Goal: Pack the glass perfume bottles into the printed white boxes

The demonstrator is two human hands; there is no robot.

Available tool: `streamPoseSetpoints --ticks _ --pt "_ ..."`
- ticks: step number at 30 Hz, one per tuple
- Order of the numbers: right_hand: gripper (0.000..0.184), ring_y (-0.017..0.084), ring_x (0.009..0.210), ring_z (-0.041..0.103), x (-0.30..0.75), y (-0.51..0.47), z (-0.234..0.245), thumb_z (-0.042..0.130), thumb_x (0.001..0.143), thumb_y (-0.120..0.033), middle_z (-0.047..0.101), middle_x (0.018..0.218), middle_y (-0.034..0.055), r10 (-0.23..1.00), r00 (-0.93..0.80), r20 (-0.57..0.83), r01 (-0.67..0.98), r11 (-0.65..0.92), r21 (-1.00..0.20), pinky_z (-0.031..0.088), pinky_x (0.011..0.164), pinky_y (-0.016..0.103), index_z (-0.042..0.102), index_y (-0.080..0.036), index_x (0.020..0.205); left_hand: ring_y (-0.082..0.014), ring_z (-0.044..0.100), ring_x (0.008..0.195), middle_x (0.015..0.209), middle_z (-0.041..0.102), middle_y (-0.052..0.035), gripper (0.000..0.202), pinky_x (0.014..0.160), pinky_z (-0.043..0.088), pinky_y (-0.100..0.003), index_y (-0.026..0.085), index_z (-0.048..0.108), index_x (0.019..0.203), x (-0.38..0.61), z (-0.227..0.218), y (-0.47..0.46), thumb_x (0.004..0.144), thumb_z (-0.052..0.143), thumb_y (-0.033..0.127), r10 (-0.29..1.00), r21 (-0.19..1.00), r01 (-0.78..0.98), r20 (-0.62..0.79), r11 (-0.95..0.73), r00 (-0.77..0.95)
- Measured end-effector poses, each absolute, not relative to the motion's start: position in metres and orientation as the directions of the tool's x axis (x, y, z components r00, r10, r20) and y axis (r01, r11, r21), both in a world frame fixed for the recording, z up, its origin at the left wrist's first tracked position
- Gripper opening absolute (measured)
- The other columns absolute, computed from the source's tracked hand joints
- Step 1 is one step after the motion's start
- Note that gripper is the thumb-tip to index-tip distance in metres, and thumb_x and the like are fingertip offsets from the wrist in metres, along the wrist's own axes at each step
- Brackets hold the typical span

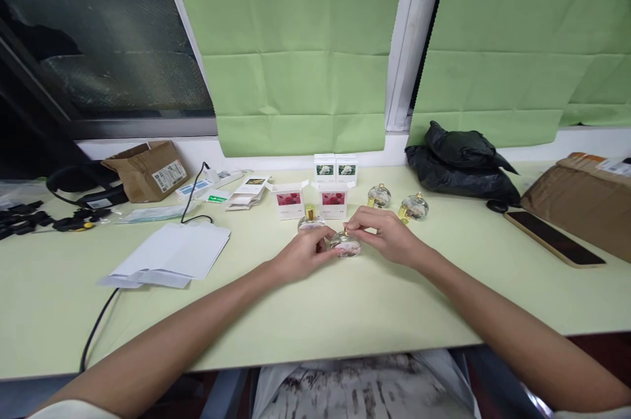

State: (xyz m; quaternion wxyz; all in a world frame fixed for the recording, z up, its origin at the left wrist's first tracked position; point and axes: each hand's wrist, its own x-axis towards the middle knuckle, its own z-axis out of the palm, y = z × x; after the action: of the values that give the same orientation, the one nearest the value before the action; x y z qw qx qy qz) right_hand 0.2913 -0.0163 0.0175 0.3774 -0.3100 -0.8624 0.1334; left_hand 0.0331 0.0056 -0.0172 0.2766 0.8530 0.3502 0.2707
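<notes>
1. Glass, clear and rounded, sits between the fingertips. The left hand (pixel 302 254) presses thumb and forefinger against the left side of a round clear-glass bottle (pixel 348 246). The right hand (pixel 389 235) pinches the small gold cap at its top, its other fingers folded close.
2. Squat and pink-labelled, the bottle stays low at the smooth pale green tabletop (pixel 345 320), mid-table and straight ahead of the person.
3. Just behind the left fingers stands a second gold-capped clear bottle (pixel 310 219). Beyond the right hand are two more round glass bottles (pixel 379 196) (pixel 414 207), near each other.
4. Behind these stand two white card boxes printed with red flowers (pixel 289 202), their flaps open. Two white boxes printed with pale flowers (pixel 335 168) stand against the wall.
5. To the left lie a flat white paper envelope (pixel 170 254), a thin black cable (pixel 190 198) and a torn brown cardboard box (pixel 148 170). To the right lie a crumpled glossy black plastic bag (pixel 461 159), a dark flat phone (pixel 555 238) and a brown paper parcel (pixel 582 198).
6. Creased light green sheets (pixel 296 44) hang over the window, and a dark pane (pixel 98 24) stays bare at the left.
</notes>
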Motion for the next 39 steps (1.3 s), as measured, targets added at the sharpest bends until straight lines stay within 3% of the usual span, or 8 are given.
streamPoseSetpoints --ticks 8,18,24,33,39 --pt "0.023 0.021 0.091 0.066 0.289 -0.023 0.030 0.049 0.111 -0.024 0.071 0.104 0.0088 0.586 -0.611 0.532 0.501 0.807 -0.313 0.049 0.079 0.031 0.070 -0.023 0.101 -0.0168 0.057 0.066 0.072 0.063 0.0012 0.046 0.061 0.043 -0.029 0.020 0.071 0.114 0.034 -0.014 0.004 0.097 0.065 0.063 0.753 0.649 0.468 0.261 -0.600 0.604" --pt "0.017 0.021 0.091 0.069 0.293 -0.015 0.017 0.057 0.108 -0.026 0.073 0.103 0.0067 0.623 -0.536 0.570 0.423 0.782 -0.457 0.050 0.080 0.031 0.072 -0.023 0.101 -0.0167 0.059 0.067 0.076 0.067 -0.0002 0.046 0.063 0.043 -0.029 0.020 0.070 0.116 0.034 -0.017 0.006 0.098 0.065 0.062 0.746 0.651 0.461 0.257 -0.604 0.615" --pt "0.023 0.021 0.091 0.066 0.290 -0.022 0.029 0.049 0.112 -0.026 0.071 0.103 0.0091 0.577 -0.622 0.529 0.495 0.813 -0.306 0.048 0.077 0.031 0.069 -0.021 0.100 -0.0157 0.056 0.065 0.072 0.062 0.0024 0.045 0.061 0.040 -0.028 0.021 0.070 0.114 0.034 -0.016 0.004 0.097 0.066 0.063 0.754 0.651 0.470 0.252 -0.596 0.607" --pt "0.013 0.020 0.090 0.068 0.292 -0.014 0.015 0.058 0.108 -0.022 0.072 0.102 0.0061 0.616 -0.532 0.581 0.402 0.788 -0.467 0.050 0.079 0.031 0.070 -0.023 0.102 -0.0160 0.058 0.067 0.074 0.064 0.0016 0.046 0.062 0.042 -0.028 0.020 0.070 0.116 0.033 -0.017 0.005 0.098 0.065 0.062 0.750 0.655 0.463 0.250 -0.597 0.612" --pt "0.020 0.021 0.090 0.065 0.289 -0.021 0.023 0.050 0.111 -0.022 0.070 0.104 0.0093 0.569 -0.603 0.560 0.487 0.818 -0.307 0.047 0.076 0.032 0.068 -0.021 0.101 -0.0159 0.057 0.067 0.074 0.063 0.0016 0.046 0.062 0.042 -0.028 0.020 0.070 0.115 0.033 -0.018 0.006 0.098 0.064 0.062 0.748 0.642 0.471 0.257 -0.605 0.611"
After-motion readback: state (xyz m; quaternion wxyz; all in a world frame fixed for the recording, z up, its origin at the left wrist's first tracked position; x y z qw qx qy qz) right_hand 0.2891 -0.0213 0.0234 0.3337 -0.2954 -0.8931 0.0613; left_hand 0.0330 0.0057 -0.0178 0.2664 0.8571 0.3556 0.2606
